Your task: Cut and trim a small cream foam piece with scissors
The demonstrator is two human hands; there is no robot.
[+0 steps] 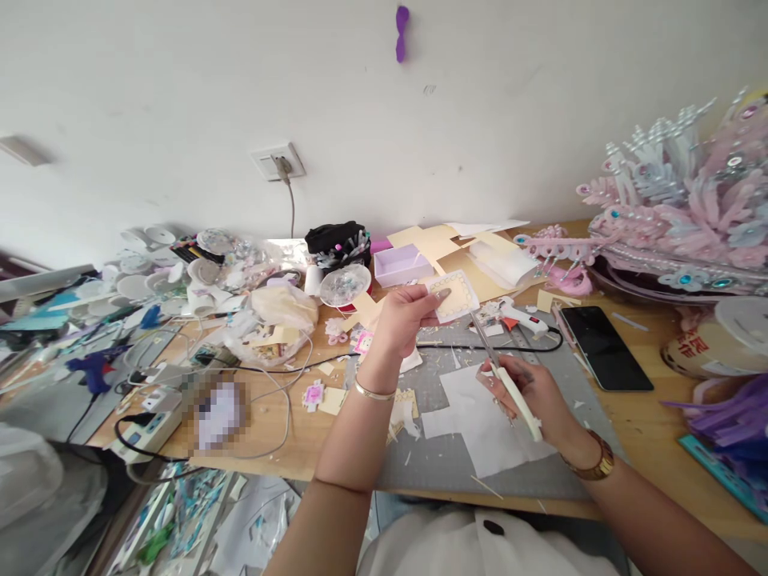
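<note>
Shirt [435,548], card [459,294] off mat [420,472] in L hand [402,318], R hand's [545,392] scissors [507,384] nr edge

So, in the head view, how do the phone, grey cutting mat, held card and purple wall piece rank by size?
Largest to smallest:
Grey cutting mat
Phone
Held card
Purple wall piece

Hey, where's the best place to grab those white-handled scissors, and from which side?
I'd hold the scissors by the pale handle, coming from the near right, where the right hand has them now. The handle angles back toward the near side, while the narrow metal blades point away toward the card in the left hand, so the blade end seems the poorer choice.
</note>
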